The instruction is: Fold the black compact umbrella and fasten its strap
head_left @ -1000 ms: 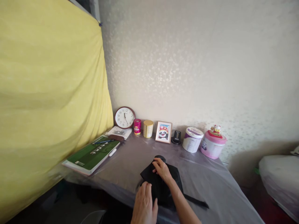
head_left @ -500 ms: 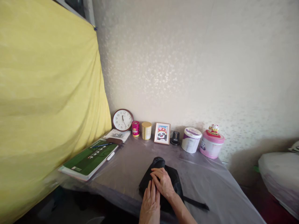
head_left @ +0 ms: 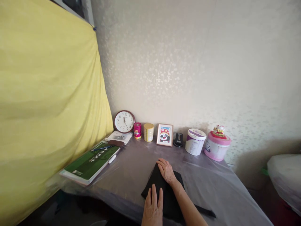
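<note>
A piece of black cloth (head_left: 172, 201) lies folded at the near side of the table, with a narrow black strap (head_left: 205, 211) trailing from it to the right. What kind of article it is I cannot tell. My right hand (head_left: 166, 172) rests flat on its far end, fingers stretched out. Nearer to me, my left hand (head_left: 154, 205) is on the cloth's left part with the fingers spread. Neither hand grips anything. My forearm and hands hide parts of the cloth.
A grey-covered table (head_left: 131, 169) bears a green book (head_left: 88, 163) with a pen on it. Along the wall stand a clock (head_left: 124, 121), a pink can (head_left: 137, 130), a yellow-lidded can (head_left: 148, 132), a panda picture frame (head_left: 165, 135), a white tub (head_left: 195, 142) and a pink tub (head_left: 216, 147).
My right hand has slid forward over the cloth's far end, where a rounded fold stood up before and now looks flattened. My hands have moved apart, and the left hand's fingers have spread.
</note>
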### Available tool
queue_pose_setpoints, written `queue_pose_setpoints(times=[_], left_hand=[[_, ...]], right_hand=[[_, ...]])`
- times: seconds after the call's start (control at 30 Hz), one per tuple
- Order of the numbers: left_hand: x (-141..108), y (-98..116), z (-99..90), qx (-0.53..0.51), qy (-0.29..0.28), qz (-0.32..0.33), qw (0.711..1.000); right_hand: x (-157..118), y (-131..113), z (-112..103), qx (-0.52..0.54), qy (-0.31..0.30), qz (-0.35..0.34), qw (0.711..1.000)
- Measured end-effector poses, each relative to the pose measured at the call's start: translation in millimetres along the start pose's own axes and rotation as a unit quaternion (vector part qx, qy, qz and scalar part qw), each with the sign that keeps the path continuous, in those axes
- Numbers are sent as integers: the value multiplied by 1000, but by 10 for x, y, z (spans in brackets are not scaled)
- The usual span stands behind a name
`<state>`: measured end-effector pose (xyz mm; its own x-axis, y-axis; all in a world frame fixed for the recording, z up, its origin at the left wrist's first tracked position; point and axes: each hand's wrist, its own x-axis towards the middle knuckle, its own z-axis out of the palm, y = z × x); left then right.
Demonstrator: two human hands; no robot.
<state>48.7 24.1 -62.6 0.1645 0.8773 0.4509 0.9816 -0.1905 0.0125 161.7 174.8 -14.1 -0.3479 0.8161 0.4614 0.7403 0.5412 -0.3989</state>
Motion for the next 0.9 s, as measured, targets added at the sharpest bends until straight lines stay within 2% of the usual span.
queue_pose_setpoints(times=[0.17, 0.3, 0.37, 0.47, 0.53, 0.6, 0.73, 0.9], left_hand=[[25, 95, -48, 27, -32, -58, 997], [16, 96, -49, 38, -49, -59, 996], [10, 64, -55, 13, -70, -48, 996], [12, 13, -93, -28, -100, -30, 994], [23, -6, -145, -43, -118, -27, 992], [39, -9, -218, -52, -139, -34, 988], [75, 26, -397, -64, -177, -56, 981], [92, 79, -570, -37, -191, -73, 978]], right_hand=[[202, 127, 37, 14, -13, 54, 998], [121, -36, -93, -14, 38, 90, 995], [-3, -201, -159, -1, 43, 42, 998], [-166, -392, -174, 50, -15, -67, 996], [-192, -400, -141, 60, -13, -69, 996], [-157, -297, -122, 64, 32, -17, 997], [-159, 80, -253, 91, 118, 156, 976], [-613, 431, -573, 76, 137, 249, 956]])
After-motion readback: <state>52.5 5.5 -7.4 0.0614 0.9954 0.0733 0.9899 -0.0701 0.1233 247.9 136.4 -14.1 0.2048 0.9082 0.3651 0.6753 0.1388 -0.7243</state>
